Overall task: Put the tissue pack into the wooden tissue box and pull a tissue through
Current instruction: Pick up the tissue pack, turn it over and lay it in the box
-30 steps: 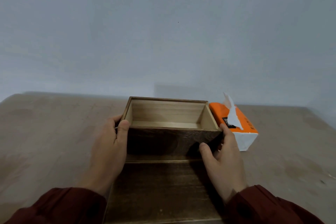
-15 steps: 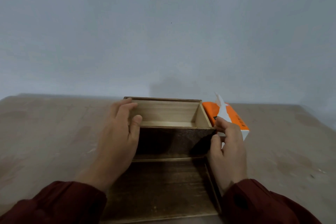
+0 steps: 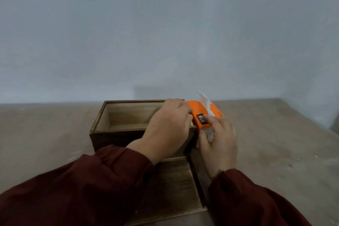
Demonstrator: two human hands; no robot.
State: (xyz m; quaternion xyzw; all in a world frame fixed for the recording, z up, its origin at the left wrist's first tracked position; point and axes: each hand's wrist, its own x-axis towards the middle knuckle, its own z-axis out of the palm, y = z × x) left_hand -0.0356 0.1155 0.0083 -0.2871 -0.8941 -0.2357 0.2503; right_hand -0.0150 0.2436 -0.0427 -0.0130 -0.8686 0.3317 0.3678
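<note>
- I saw the wooden tissue box (image 3: 119, 130) standing open-topped on the table (image 3: 275, 143), its pale inside bare where I could see it.
- The tissue pack (image 3: 200, 115), orange on top with a white end, sat at the box's right end, outside it. I could not tell whether it rested on the table or was raised against the box's rim.
- A white tissue (image 3: 204, 101) stuck up out of the pack's top.
- My left hand (image 3: 168, 128) reached across the box's right part, fingers curled down onto the pack's near-left edge. It seemed to grip the pack, though the fingertips were hidden.
- My right hand (image 3: 219, 143) closed on the pack's near end: forefinger laid along the orange top by a small black label (image 3: 201, 117), thumb pressed against the white end below.
- A dark wooden panel (image 3: 172, 189), probably the lid, lay flat on the table right in front of the box, partly beneath my dark red sleeves (image 3: 82, 192).
- Behind the table stood a plain grey wall (image 3: 165, 33).
</note>
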